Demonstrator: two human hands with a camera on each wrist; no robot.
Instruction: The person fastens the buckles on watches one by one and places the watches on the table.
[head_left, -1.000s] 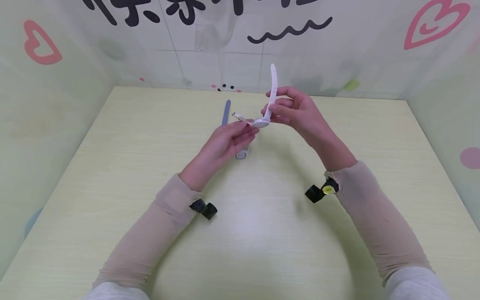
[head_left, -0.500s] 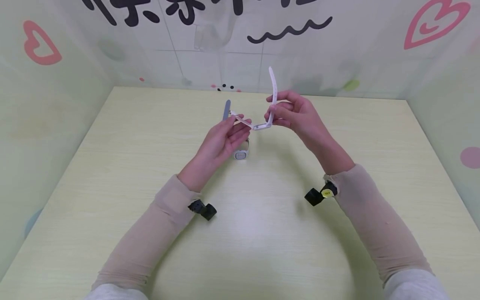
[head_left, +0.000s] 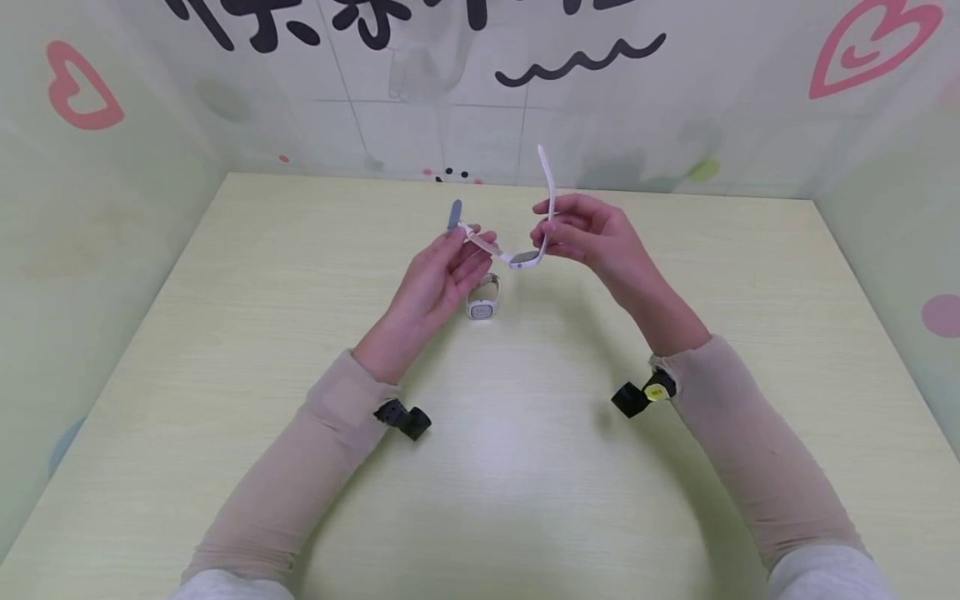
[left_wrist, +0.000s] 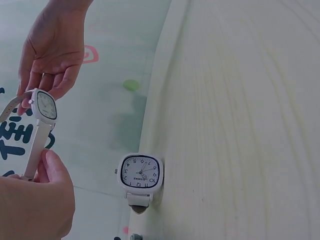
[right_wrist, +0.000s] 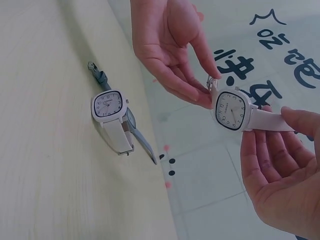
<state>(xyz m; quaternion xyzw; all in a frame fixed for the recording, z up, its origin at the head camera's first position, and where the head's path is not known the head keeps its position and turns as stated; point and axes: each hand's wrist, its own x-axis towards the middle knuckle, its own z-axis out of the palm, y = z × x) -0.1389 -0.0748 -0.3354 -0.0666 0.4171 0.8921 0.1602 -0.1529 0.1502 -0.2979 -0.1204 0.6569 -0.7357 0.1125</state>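
Observation:
A white wristwatch (head_left: 525,260) with a squarish face hangs between both hands above the far part of the table, its strap unfastened. My left hand (head_left: 427,287) pinches the short strap piece near the buckle. Between thumb and fingers, my right hand (head_left: 600,237) grips the long strap piece, whose free end points up. In the right wrist view the held watch's dial (right_wrist: 231,111) shows clearly. Below the hands, a second white wristwatch (head_left: 482,310) stands on the table, its strap looped. Just behind it lies a blue-grey watch strap (right_wrist: 145,145), partly hidden in the head view by my left hand.
The pale wood-grain table (head_left: 495,467) ends at a light wall panel (head_left: 480,133) with black lettering and pink hearts. Similar panels stand at the left and right. A small black camera (head_left: 405,418) sits on the left sleeve, another camera (head_left: 637,395) on the right.
The held watch has turned and come down a little with the right hand. My left hand has shifted left along the strap to the buckle end, uncovering more of the white watch on the table.

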